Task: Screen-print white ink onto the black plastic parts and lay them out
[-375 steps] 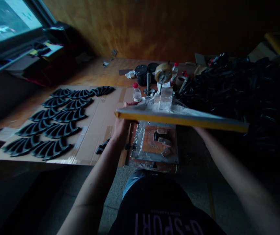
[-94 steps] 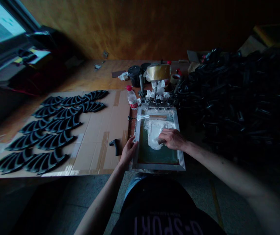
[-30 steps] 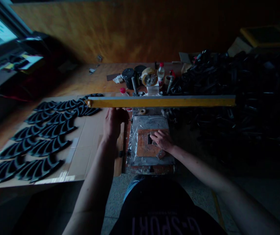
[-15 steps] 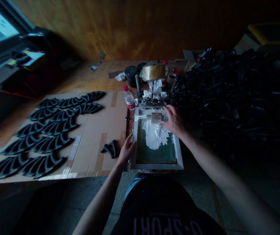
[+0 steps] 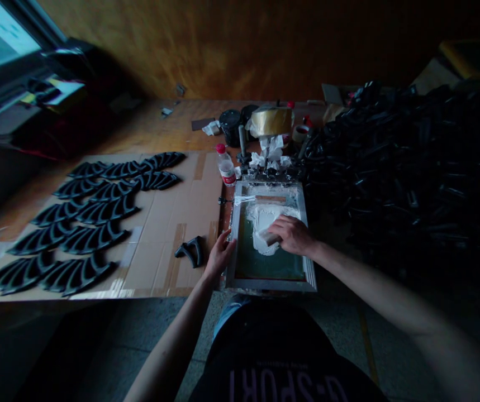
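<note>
A screen-printing frame (image 5: 312, 268) lies flat in front of me, its green mesh smeared with white ink (image 5: 265, 220). My right hand (image 5: 292, 234) grips a squeegee (image 5: 270, 239) pressed on the mesh in the ink. At the frame's left edge my left hand (image 5: 218, 255) rests with its fingers on the rail. A loose black fin-shaped part (image 5: 191, 250) lies on the cardboard just left of that hand.
Rows of black fin-shaped parts (image 5: 89, 215) cover a cardboard sheet (image 5: 168, 223) on the left. A big heap of black parts (image 5: 411, 162) fills the right. Behind the frame stand a water bottle (image 5: 225, 165), dark tubs (image 5: 231, 120) and a tape roll (image 5: 271, 120).
My right hand has come from the far end of the frame toward me, now closed on the squeegee in the white ink. One second ago the frame was raised.
</note>
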Demonstrator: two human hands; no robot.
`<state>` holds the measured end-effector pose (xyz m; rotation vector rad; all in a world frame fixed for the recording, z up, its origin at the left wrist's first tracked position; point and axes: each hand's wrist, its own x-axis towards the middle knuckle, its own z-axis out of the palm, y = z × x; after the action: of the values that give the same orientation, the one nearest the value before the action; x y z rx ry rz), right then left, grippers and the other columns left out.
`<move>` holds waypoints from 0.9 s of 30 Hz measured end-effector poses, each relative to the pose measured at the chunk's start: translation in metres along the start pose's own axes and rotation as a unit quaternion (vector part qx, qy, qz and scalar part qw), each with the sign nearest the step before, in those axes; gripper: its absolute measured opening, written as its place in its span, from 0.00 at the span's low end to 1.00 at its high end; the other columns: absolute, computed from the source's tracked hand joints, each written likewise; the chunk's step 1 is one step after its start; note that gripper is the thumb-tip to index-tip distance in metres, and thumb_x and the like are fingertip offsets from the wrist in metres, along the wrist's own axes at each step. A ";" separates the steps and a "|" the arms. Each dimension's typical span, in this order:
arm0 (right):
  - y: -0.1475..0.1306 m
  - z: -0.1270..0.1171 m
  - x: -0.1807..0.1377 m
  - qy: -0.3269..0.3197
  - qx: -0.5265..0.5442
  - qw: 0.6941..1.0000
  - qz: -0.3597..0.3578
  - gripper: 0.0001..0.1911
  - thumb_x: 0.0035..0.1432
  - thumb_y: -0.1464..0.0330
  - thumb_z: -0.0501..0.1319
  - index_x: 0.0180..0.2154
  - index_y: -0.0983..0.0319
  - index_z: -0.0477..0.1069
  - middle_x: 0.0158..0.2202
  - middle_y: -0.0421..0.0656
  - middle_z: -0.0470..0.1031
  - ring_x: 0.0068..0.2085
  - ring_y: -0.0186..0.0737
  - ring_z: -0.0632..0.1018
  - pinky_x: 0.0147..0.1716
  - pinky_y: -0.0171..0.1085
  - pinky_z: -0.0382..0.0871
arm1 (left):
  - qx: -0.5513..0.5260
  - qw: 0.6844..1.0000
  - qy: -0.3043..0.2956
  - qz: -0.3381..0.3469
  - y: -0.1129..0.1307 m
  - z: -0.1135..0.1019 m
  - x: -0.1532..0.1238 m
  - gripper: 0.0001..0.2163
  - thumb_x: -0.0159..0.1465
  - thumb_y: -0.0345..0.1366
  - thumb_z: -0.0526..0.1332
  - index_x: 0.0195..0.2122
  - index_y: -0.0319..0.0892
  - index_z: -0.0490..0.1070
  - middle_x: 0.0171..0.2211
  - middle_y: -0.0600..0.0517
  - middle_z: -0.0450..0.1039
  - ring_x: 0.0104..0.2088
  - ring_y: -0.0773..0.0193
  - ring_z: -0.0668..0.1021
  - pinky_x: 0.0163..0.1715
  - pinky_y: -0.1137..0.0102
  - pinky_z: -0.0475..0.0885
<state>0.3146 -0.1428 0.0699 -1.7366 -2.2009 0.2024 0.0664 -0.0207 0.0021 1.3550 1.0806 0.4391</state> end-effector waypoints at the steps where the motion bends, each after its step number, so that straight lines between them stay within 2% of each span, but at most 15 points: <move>1: -0.002 0.006 -0.002 0.027 -0.017 0.999 -0.003 0.14 0.54 0.79 0.55 0.38 0.63 0.76 0.37 0.46 0.77 0.42 0.44 0.73 0.41 0.40 0.65 | -0.003 1.000 -0.004 0.002 -0.001 0.000 0.000 0.32 0.58 0.52 0.63 0.61 0.43 0.63 0.33 0.50 0.75 0.31 0.64 0.76 0.30 0.72 0.70; 3: -0.007 0.016 -0.010 0.041 -0.030 0.998 -0.032 0.16 0.55 0.80 0.54 0.42 0.64 0.75 0.41 0.49 0.77 0.44 0.45 0.73 0.41 0.41 0.66 | -0.010 1.000 -0.007 0.001 -0.001 0.000 0.000 0.33 0.58 0.52 0.63 0.62 0.43 0.62 0.34 0.50 0.75 0.32 0.63 0.77 0.32 0.72 0.71; 5: -0.010 0.020 -0.015 0.018 -0.010 0.999 -0.048 0.15 0.55 0.79 0.56 0.41 0.63 0.75 0.40 0.47 0.77 0.42 0.44 0.74 0.41 0.41 0.67 | -0.011 1.000 -0.002 -0.007 0.000 0.000 0.000 0.34 0.58 0.52 0.63 0.62 0.42 0.62 0.35 0.49 0.76 0.32 0.63 0.77 0.32 0.71 0.71; 8: -0.007 0.006 0.002 0.020 0.029 0.999 0.013 0.10 0.57 0.73 0.61 0.42 0.59 0.75 0.38 0.43 0.78 0.41 0.42 0.76 0.41 0.40 0.69 | -0.013 1.000 -0.002 -0.019 0.013 0.000 -0.005 0.35 0.57 0.52 0.64 0.63 0.43 0.60 0.34 0.50 0.76 0.32 0.63 0.77 0.31 0.72 0.71; 10: 0.004 -0.013 0.026 0.064 0.038 0.994 0.075 0.18 0.58 0.70 0.63 0.50 0.55 0.72 0.44 0.41 0.77 0.43 0.40 0.76 0.44 0.39 0.70 | -0.020 1.000 -0.005 -0.018 0.029 -0.002 -0.013 0.37 0.57 0.51 0.65 0.66 0.45 0.57 0.33 0.51 0.76 0.31 0.63 0.77 0.29 0.72 0.70; 11: 0.012 -0.024 0.038 0.089 0.037 0.990 0.104 0.23 0.57 0.70 0.63 0.55 0.53 0.68 0.48 0.41 0.76 0.44 0.40 0.76 0.44 0.40 0.70 | -0.022 1.000 -0.001 -0.011 0.040 -0.004 -0.017 0.37 0.57 0.51 0.65 0.66 0.46 0.57 0.33 0.51 0.76 0.31 0.63 0.77 0.29 0.73 0.70; 13: 0.036 -0.048 0.051 0.136 0.033 0.977 0.162 0.31 0.57 0.68 0.64 0.61 0.51 0.62 0.49 0.41 0.75 0.44 0.40 0.76 0.44 0.40 0.71 | -0.024 0.999 0.021 0.015 0.063 -0.008 -0.026 0.30 0.59 0.53 0.62 0.60 0.46 0.65 0.35 0.51 0.76 0.31 0.64 0.76 0.29 0.73 0.69; 15: 0.068 -0.068 0.047 0.198 0.036 0.952 0.230 0.29 0.58 0.65 0.62 0.61 0.54 0.62 0.43 0.43 0.77 0.39 0.41 0.76 0.42 0.41 0.71 | -0.038 0.998 0.037 0.045 0.088 -0.010 -0.029 0.25 0.61 0.57 0.57 0.49 0.43 0.74 0.34 0.50 0.76 0.31 0.65 0.75 0.27 0.74 0.69; 16: 0.085 -0.075 0.038 0.236 0.040 0.933 0.269 0.26 0.60 0.63 0.60 0.60 0.57 0.64 0.40 0.44 0.77 0.38 0.41 0.76 0.41 0.42 0.71 | -0.060 0.996 0.035 0.060 0.101 -0.011 -0.028 0.25 0.62 0.59 0.55 0.44 0.42 0.75 0.33 0.50 0.76 0.30 0.66 0.75 0.27 0.74 0.69; 18: 0.112 -0.077 0.013 0.288 0.051 0.890 0.350 0.21 0.63 0.60 0.55 0.54 0.62 0.70 0.36 0.45 0.76 0.36 0.42 0.75 0.40 0.42 0.70 | -0.141 0.984 0.023 0.109 0.126 -0.009 -0.021 0.26 0.62 0.61 0.52 0.41 0.43 0.74 0.33 0.50 0.76 0.30 0.66 0.75 0.28 0.73 0.70; 20: 0.123 -0.060 -0.012 0.270 0.070 0.870 0.406 0.18 0.64 0.59 0.52 0.45 0.63 0.73 0.35 0.46 0.76 0.37 0.43 0.75 0.40 0.43 0.69 | -0.217 0.959 0.026 0.180 0.152 -0.004 -0.009 0.24 0.63 0.59 0.53 0.43 0.43 0.72 0.37 0.50 0.76 0.34 0.65 0.77 0.30 0.73 0.72; 21: 0.120 -0.045 -0.022 0.238 0.085 0.875 0.413 0.18 0.63 0.58 0.53 0.41 0.63 0.74 0.34 0.46 0.76 0.37 0.43 0.75 0.40 0.42 0.69 | -0.237 0.949 0.030 0.205 0.164 -0.001 -0.004 0.23 0.63 0.58 0.54 0.43 0.43 0.72 0.38 0.49 0.76 0.36 0.64 0.78 0.29 0.73 0.72; 23: 0.101 -0.009 -0.032 0.159 0.105 0.907 0.376 0.17 0.60 0.55 0.58 0.35 0.63 0.74 0.33 0.46 0.75 0.38 0.43 0.75 0.41 0.41 0.69 | -0.247 0.944 0.036 0.217 0.181 0.007 0.003 0.22 0.63 0.57 0.55 0.45 0.43 0.70 0.38 0.48 0.76 0.35 0.64 0.78 0.27 0.74 0.72; 25: 0.072 0.023 -0.031 0.080 0.076 0.949 0.295 0.16 0.56 0.55 0.63 0.32 0.63 0.73 0.37 0.47 0.74 0.41 0.43 0.74 0.44 0.40 0.67 | -0.262 0.943 0.055 0.199 0.181 0.018 0.000 0.23 0.63 0.57 0.54 0.48 0.44 0.68 0.38 0.48 0.76 0.33 0.65 0.78 0.26 0.75 0.71; 27: 0.040 0.044 -0.024 0.015 0.029 0.964 0.262 0.12 0.57 0.60 0.64 0.33 0.64 0.72 0.40 0.50 0.74 0.45 0.45 0.73 0.46 0.40 0.66 | -0.277 0.946 0.066 0.156 0.162 0.034 -0.012 0.25 0.62 0.58 0.55 0.49 0.43 0.67 0.39 0.47 0.77 0.32 0.65 0.79 0.26 0.75 0.71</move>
<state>0.3415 -0.1518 0.0126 -2.2350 -1.6491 0.3555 0.1393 -0.0120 0.1505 0.9951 0.7638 1.0008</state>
